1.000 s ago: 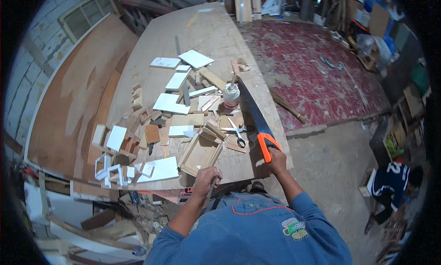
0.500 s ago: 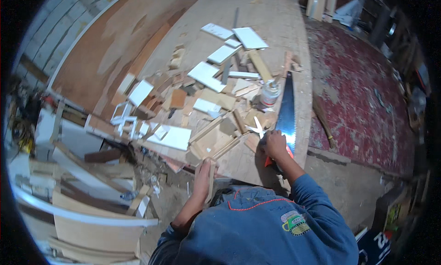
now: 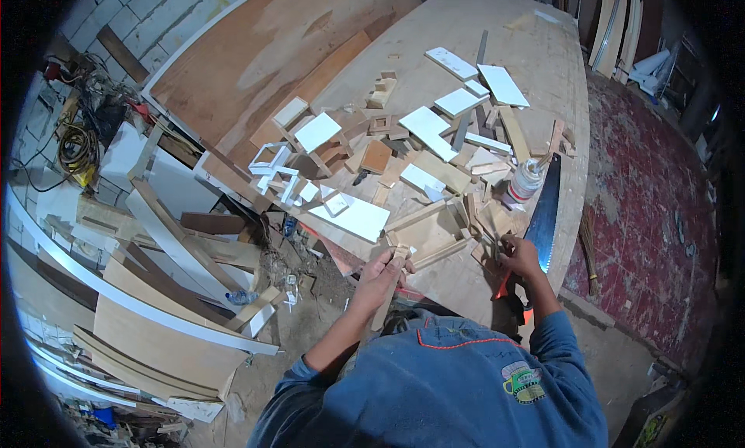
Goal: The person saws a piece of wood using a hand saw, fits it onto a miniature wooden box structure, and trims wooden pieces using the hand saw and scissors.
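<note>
My left hand (image 3: 375, 281) is closed around a narrow wooden strip (image 3: 385, 308), whose upper end touches or overlaps the near edge of a shallow wooden box (image 3: 431, 232). My right hand (image 3: 521, 256) has its fingers curled together beside the hand saw (image 3: 546, 207). A thin greyish piece shows at its fingertips, too small and blurred to name. The saw's blade lies along the right of the bench, and its orange handle (image 3: 503, 283) is partly hidden under my right wrist. A clear bottle with a white label (image 3: 524, 183) stands just beyond that hand.
White board pieces (image 3: 427, 130) and wood offcuts are scattered over the workbench (image 3: 458, 21). A large brown panel (image 3: 256, 60) lies at the left. Long curved boards (image 3: 163, 308) lean below the bench's left side. A red worn floor (image 3: 636, 200) lies to the right.
The view has swung, so the bench sits further right. My left hand has brought the strip up to the box. My right hand has shifted slightly left off the saw blade, fingers still curled.
</note>
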A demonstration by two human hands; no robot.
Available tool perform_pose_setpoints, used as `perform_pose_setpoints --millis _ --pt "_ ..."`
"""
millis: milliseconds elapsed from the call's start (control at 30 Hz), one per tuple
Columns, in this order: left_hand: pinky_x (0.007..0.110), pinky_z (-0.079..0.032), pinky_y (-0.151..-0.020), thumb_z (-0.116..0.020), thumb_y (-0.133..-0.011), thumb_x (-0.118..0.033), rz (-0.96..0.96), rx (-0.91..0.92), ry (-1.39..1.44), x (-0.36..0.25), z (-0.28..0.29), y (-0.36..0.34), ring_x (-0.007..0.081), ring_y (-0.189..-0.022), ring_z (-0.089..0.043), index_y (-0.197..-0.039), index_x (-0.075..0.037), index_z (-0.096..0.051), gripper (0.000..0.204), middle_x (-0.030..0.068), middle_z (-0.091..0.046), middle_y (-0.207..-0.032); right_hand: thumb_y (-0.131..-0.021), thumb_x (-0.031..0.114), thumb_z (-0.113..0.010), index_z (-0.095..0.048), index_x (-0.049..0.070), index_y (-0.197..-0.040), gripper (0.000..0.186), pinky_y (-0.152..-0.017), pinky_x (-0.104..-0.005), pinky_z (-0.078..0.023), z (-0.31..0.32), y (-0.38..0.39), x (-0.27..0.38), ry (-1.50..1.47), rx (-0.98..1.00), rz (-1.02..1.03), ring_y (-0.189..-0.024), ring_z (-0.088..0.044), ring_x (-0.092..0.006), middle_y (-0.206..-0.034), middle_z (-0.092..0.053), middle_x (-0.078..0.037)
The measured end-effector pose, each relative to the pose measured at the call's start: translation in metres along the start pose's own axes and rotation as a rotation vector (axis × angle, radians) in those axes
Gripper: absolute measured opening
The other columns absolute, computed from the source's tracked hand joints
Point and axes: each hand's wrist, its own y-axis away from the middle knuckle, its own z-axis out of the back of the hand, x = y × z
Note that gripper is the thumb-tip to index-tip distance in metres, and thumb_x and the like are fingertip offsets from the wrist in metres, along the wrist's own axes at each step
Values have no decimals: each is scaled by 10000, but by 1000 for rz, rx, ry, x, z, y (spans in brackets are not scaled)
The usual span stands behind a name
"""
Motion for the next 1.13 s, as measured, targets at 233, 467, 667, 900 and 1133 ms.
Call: perform_pose_setpoints --millis 233,467,667,900,1133 --pt "193 -403 -625 -494 -982 -280 -53 195 -49 -11 27 -1 49 -678 -474 -1126 -25 -572 303 -2 -576 -850 -732 119 -673 -520 56 -1239 533 -615 -293 -493 43 46 106 -878 -36 320 -676 -614 -193 -918 -631 -103" --pt "210 -444 -621 -532 -958 -318 -125 378 -163 -23 34 -5 67 -715 -527 -1191 1 -548 396 21 -597 -857 -631 436 -744 -550 10 -1174 717 -721 -352 -476 92 84 193 -530 41 497 -824 -606 -286 -956 -613 -151" --pt "220 -445 -647 -551 -951 -248 -88 511 -211 -32 33 -7 63 -730 -528 -1178 -4 -564 333 7 -616 -854 -599 419 -786 -614 35 -1110 662 -633 -369 -470 87 88 204 -532 -5 458 -719 -608 -273 -834 -614 -127" --pt "247 -465 -698 -579 -940 -276 -11 590 -324 -31 33 -16 85 -753 -551 -996 20 -628 305 36 -630 -845 -543 209 -809 -651 65 -1063 562 -579 -371 -478 62 94 186 -464 -138 424 -665 -619 -284 -811 -625 -123" --pt "272 -464 -746 -609 -920 -301 -76 675 -226 -26 18 -19 120 -798 -557 -1045 14 -622 339 74 -626 -866 -528 112 -760 -644 71 -1087 572 -601 -383 -495 67 103 178 -397 -122 354 -698 -627 -283 -820 -629 -111"
